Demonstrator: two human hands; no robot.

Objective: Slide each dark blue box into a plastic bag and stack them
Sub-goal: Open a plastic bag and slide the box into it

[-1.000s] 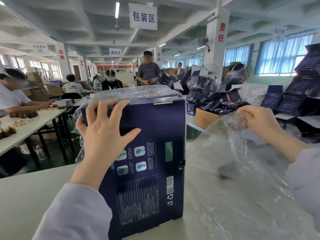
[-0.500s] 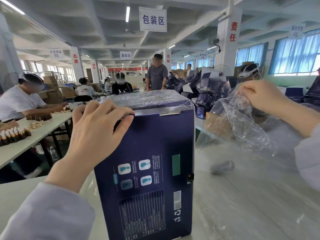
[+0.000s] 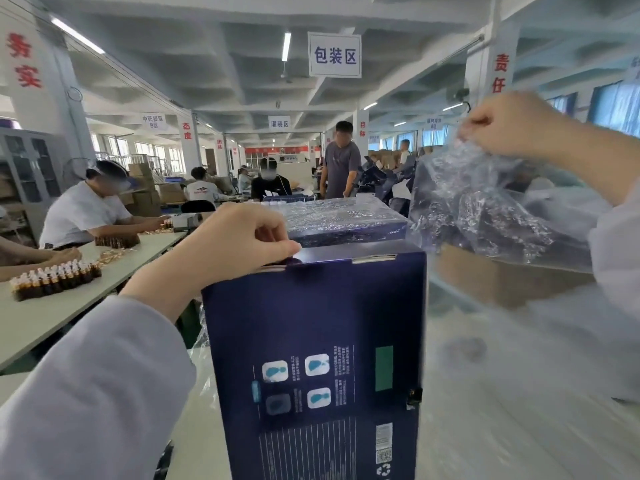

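Peering past my left hand (image 3: pixel 235 244), I lose the bottom of the dark blue box (image 3: pixel 315 358) below the frame, and the plastic bag (image 3: pixel 485 209) blurs over the right side of the worktop (image 3: pixel 207 427), so I cannot find its mouth. The box stands upright on the worktop's near side, long axis vertical, printed face toward me, left fingers curled over its top edge. My right hand (image 3: pixel 502 123) pinches the bag's crumpled top, raised right of the box.
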